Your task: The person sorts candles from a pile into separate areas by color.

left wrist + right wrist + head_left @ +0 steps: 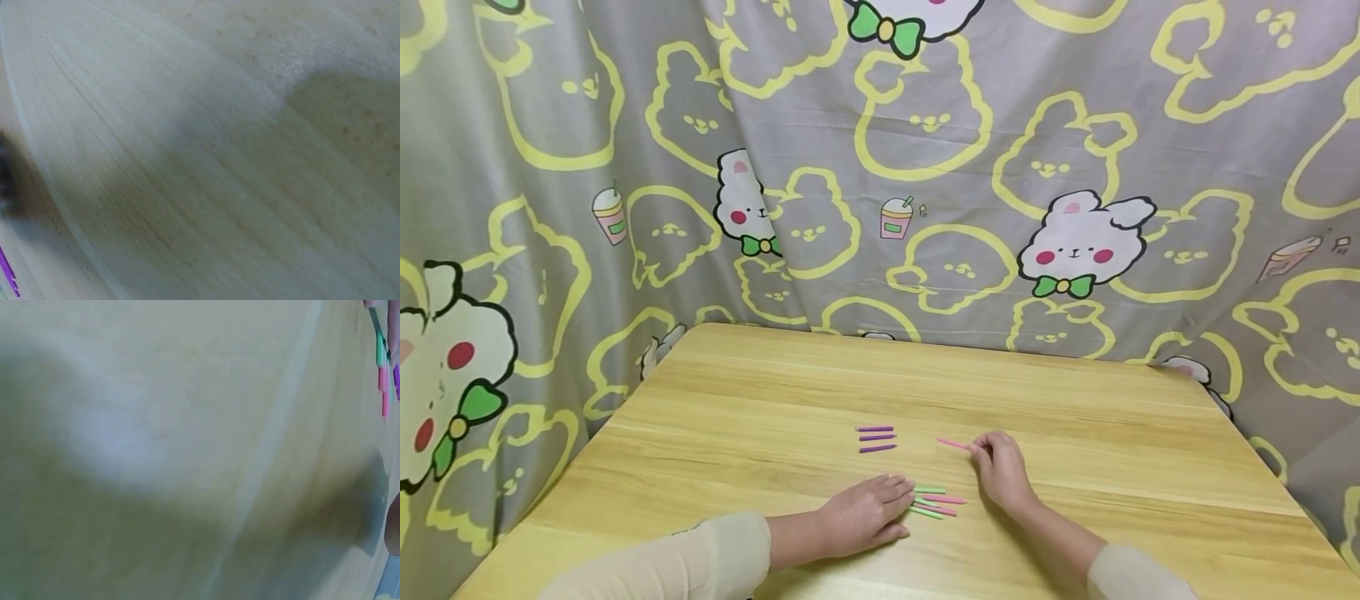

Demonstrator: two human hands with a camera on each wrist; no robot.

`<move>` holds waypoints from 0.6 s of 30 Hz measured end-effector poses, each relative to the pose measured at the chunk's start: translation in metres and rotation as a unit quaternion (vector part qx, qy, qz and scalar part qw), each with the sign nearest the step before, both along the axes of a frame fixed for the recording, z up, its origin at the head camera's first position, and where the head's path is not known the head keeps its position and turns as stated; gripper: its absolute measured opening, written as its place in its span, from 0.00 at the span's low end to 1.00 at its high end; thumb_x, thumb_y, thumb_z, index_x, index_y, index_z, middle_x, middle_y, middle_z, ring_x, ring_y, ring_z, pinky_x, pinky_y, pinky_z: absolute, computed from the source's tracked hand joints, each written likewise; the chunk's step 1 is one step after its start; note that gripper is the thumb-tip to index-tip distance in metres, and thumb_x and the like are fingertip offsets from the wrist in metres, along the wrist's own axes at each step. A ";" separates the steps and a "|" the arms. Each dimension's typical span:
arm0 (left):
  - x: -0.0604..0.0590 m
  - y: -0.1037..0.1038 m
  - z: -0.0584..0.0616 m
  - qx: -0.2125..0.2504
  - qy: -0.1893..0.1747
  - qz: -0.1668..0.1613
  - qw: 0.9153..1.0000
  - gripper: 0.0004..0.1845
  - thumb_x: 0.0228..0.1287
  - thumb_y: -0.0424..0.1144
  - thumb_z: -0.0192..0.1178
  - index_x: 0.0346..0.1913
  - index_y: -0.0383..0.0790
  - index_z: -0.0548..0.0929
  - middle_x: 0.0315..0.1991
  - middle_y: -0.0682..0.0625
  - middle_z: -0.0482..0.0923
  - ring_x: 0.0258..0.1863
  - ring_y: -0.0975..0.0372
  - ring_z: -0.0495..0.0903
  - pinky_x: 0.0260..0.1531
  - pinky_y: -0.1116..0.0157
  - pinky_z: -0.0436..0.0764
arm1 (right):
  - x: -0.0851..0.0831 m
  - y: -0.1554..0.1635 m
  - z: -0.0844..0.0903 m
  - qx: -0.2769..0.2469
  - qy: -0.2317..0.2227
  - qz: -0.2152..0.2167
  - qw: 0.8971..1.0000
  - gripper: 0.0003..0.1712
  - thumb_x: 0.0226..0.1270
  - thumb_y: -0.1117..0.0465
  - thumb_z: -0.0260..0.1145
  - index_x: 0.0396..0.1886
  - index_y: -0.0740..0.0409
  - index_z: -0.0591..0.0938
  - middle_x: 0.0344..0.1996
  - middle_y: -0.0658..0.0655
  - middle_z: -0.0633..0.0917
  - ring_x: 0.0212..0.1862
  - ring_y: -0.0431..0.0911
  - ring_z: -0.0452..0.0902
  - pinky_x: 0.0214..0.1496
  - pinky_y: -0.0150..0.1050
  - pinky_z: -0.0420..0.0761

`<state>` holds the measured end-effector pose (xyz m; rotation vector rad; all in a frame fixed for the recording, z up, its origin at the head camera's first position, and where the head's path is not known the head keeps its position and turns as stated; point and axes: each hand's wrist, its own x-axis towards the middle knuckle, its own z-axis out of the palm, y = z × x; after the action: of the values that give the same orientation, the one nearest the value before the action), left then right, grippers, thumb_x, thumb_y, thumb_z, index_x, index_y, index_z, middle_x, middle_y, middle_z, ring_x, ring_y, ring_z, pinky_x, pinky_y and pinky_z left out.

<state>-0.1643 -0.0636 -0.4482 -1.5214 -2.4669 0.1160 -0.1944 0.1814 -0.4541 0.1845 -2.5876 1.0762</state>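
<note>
On the wooden table three purple sticks lie in a neat row. My right hand pinches the near end of a pink stick that lies to the right of the purple row. My left hand rests flat on the table, its fingertips touching a small heap of green and pink sticks. The left wrist view shows blurred table wood and a sliver of purple stick. At the top right edge of the right wrist view, green and pink sticks show beside blurred wood.
A grey curtain printed with yellow outlines and white rabbits hangs close behind and around the table. The table's back edge meets the curtain. Cream sleeves cover both forearms.
</note>
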 end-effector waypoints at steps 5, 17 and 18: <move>0.000 0.000 -0.001 -0.002 0.001 0.002 1.000 0.26 0.70 0.52 0.45 0.60 0.38 0.73 0.60 0.46 0.73 0.61 0.58 0.72 0.61 0.63 0.72 | -0.011 0.003 0.001 -0.003 -0.009 -0.017 1.000 0.06 0.62 0.71 0.60 0.25 0.66 0.78 0.25 0.57 0.76 0.30 0.43 0.67 0.30 0.30 0.67; 0.000 0.000 0.001 -0.001 0.008 0.000 1.000 0.26 0.69 0.52 0.46 0.60 0.38 0.74 0.60 0.46 0.74 0.60 0.58 0.73 0.60 0.64 0.73 | -0.025 0.008 -0.004 0.009 -0.034 -0.038 0.999 0.06 0.62 0.69 0.60 0.26 0.67 0.78 0.27 0.59 0.78 0.34 0.48 0.69 0.36 0.36 0.68; 0.000 0.000 0.000 -0.001 0.008 0.001 1.000 0.26 0.69 0.52 0.45 0.60 0.38 0.74 0.60 0.46 0.74 0.60 0.58 0.73 0.60 0.64 0.72 | -0.025 0.008 -0.005 0.009 -0.034 -0.039 0.999 0.06 0.62 0.69 0.61 0.26 0.67 0.78 0.27 0.59 0.78 0.34 0.48 0.69 0.36 0.36 0.68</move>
<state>-0.1639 -0.0638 -0.4478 -1.5138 -2.4563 0.1315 -0.2195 0.1896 -0.4589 0.0505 -2.6423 1.0492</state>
